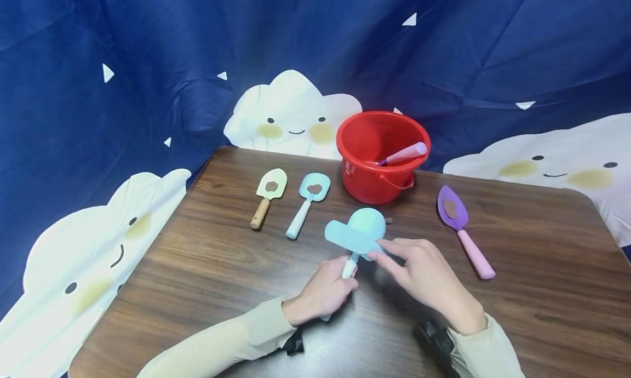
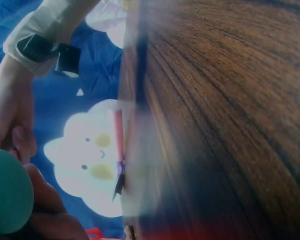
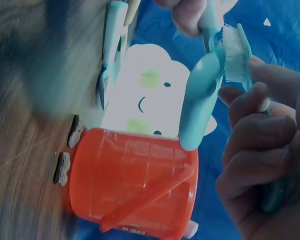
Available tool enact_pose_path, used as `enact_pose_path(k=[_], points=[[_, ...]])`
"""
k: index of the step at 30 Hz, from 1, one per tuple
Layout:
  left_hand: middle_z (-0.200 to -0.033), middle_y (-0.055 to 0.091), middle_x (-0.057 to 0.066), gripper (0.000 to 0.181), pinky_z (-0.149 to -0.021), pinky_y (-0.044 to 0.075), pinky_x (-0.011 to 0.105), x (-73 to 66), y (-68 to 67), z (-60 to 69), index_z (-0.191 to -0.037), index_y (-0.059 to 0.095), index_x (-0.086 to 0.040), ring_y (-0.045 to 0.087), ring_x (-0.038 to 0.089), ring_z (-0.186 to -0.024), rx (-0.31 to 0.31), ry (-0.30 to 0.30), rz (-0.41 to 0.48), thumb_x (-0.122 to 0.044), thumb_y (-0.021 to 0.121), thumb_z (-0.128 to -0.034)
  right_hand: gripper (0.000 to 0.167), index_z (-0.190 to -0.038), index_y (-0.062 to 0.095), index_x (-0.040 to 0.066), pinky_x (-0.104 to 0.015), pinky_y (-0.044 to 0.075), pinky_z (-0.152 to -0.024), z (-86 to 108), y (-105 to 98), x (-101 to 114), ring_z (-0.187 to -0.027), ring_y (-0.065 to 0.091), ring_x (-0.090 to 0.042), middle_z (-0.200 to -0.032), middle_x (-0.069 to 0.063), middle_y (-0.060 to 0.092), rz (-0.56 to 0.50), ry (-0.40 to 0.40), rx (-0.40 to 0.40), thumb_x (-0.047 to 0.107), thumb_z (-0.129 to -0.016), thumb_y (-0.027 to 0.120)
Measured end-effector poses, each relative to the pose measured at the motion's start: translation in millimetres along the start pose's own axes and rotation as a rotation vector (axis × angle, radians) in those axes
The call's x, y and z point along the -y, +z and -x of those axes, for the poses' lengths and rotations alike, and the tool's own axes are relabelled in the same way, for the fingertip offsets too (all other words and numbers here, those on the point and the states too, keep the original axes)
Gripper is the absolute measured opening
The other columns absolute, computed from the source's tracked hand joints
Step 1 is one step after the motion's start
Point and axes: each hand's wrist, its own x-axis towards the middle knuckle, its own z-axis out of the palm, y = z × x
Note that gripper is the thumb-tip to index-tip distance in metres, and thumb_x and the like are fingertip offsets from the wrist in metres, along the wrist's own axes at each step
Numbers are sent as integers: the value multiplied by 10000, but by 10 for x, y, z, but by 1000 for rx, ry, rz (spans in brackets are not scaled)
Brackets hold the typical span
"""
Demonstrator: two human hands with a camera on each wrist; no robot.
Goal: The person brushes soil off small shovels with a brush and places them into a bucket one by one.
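Note:
My left hand (image 1: 325, 287) grips the pale handle (image 1: 349, 267) of a light blue shovel (image 1: 371, 222), its blade raised above the table. In the left wrist view the round handle end (image 2: 10, 192) sticks out of my left hand (image 2: 52, 215). My right hand (image 1: 426, 274) pinches a light blue brush (image 1: 345, 236) lying across the shovel. The right wrist view shows the brush's white bristles (image 3: 233, 56) at the base of the shovel blade (image 3: 200, 97), with fingers of my right hand (image 3: 267, 135) curled round the brush handle.
A red bucket (image 1: 367, 183) holding a pink-handled tool (image 1: 406, 153) stands behind my hands. Left of it lie a green shovel (image 1: 272, 183) and a blue shovel (image 1: 298, 220); a purple shovel (image 1: 474, 252) lies right. Small brown pieces (image 3: 63, 168) are beside the bucket.

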Motion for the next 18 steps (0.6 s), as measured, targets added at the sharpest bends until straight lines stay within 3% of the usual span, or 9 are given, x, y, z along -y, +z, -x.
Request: enact_pose_path(k=[4, 9, 12, 15, 18], points=[[-578, 469, -51, 69, -429, 410, 203, -8, -9, 6, -813, 521, -74, 481, 50, -451, 5, -17, 24, -42, 536, -754, 344, -1080, 731, 30, -419, 582, -788, -6, -39, -100, -940, 721, -249, -997, -106, 747, -13, 77, -40, 226, -800, 772], [-570, 473, -54, 71, -423, 414, 208, -22, -14, 26, -775, 504, -104, 482, 46, -448, 11, -6, 6, -41, 536, -767, 425, -1135, 692, -14, -501, 563, -814, -11, -122, -237, -996, 691, -344, -1035, -189, 720, -22, 258, -38, 306, -857, 720], [-566, 476, -59, 81, -419, 412, 207, -20, -9, 30, -763, 500, -118, 479, 40, -445, 15, -2, -6, -48, 539, -766, 461, -1168, 674, -14, -413, 589, -710, -10, -168, -271, -891, 713, -334, -1002, -202, 724, -7, 340, -30, 340, -873, 697], [-559, 476, -52, 58, -394, 413, 213, -16, -4, 29, -785, 510, -102, 475, 50, -427, 22, -12, 21, -53, 537, -768, 457, -1177, 674, 1, -298, 548, -607, -7, -179, -275, -751, 694, -262, -961, -189, 735, 1, 371, -39, 347, -878, 689], [-550, 468, -31, 54, -354, 413, 225, -25, -11, 27, -809, 509, -79, 465, 76, -400, 27, -27, 86, -39, 527, -777, 429, -1163, 687, 18, -349, 579, -659, 4, -156, -274, -799, 709, -277, -986, -174, 736, -11, 341, -72, 327, -867, 706]])
